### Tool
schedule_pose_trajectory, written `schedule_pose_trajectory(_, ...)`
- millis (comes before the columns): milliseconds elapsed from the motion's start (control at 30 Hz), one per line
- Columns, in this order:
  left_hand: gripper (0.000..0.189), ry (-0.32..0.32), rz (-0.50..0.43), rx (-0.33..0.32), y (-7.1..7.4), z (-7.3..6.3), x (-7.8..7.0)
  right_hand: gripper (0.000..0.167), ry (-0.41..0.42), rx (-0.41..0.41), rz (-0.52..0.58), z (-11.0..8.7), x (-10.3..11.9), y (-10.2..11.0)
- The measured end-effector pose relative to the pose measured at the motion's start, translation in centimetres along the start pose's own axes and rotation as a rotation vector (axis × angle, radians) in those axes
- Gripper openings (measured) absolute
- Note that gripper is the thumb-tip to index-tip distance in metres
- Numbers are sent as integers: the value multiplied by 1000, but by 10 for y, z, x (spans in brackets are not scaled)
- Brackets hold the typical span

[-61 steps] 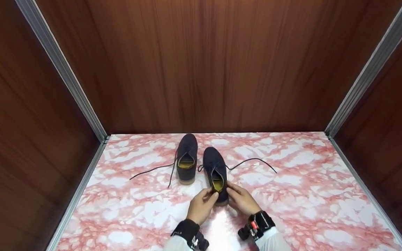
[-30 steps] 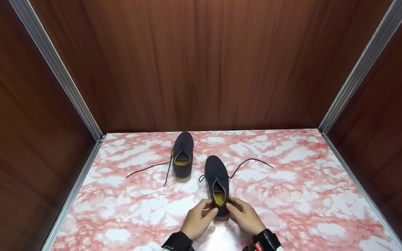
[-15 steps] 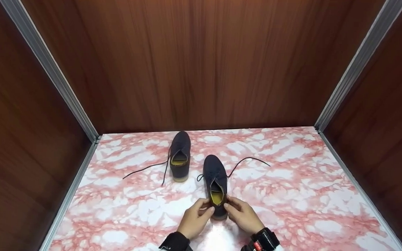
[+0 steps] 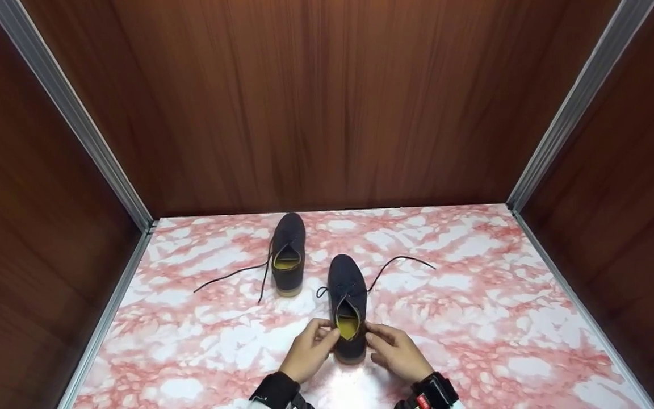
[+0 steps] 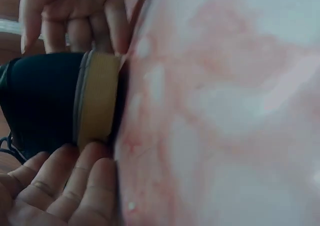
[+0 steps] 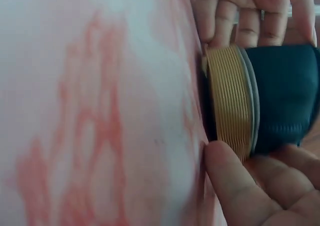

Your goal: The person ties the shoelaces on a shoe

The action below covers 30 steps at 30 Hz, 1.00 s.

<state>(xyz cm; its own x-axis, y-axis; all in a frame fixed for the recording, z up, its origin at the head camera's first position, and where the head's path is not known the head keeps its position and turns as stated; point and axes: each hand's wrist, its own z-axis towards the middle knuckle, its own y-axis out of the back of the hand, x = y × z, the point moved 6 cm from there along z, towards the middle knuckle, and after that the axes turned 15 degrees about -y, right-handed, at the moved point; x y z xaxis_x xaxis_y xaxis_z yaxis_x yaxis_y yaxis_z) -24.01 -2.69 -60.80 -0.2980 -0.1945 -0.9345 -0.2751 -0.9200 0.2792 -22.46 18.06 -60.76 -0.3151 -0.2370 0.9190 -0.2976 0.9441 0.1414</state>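
Both hands are on the near shoe now, left hand (image 4: 309, 352) and right hand (image 4: 399, 353) gripping the heel from either side, thumbs up by the collar! That near shoe (image 4: 347, 281) sits upright in the near middle of the desk (image 4: 463, 312), toe pointing far, yellow lining showing. Any writing? A row of small marks (image 6: 287, 127) runs across the heel above the ribbed tan sole (image 6: 230, 101), too blurred to read; a red label (image 4: 423, 401) on the right wrist strap (image 4: 436, 391) is too small as well. Over to the far left, well clear, stands the far shoe (image 4: 289, 236), its lace (image 4: 230, 274) trailing left. One dark lace (image 4: 403, 257) arcs right from the near shoe, and a brown panel (image 4: 315, 102) closes off the far side
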Motion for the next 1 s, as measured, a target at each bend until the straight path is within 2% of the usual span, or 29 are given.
schedule_pose_trajectory(167, 43, 100, -44, -11, 7, 12, 4, 57, -87, 67, 120, 13, -6, 20)
schedule_pose_trajectory(333, 49, 198, -95, -32, 11, 28, 11, 59, -205, 49, 347, 42, -13, 39)
schedule_pose_trajectory(467, 62, 295, -182, -65, 13, 40, 17, 59, -283, 14, 429, 61, -13, 49)
schedule_pose_trajectory(600, 77, 405, -285, -86, 16, 49, 20, 65, -353, -49, 395, 72, -8, 53)
schedule_pose_trajectory(767, 86, 501, -351, -77, 24, 58, 18, 76, -404, -121, 286, 81, 3, 50)
schedule_pose_trajectory(867, 83, 536, -353, -82, 25, 61, 17, 78, -421, -161, 237, 85, 7, 47)
schedule_pose_trajectory(1000, 66, 545, -293, -91, 25, 63, 18, 71, -435, -206, 196, 86, 8, 46)
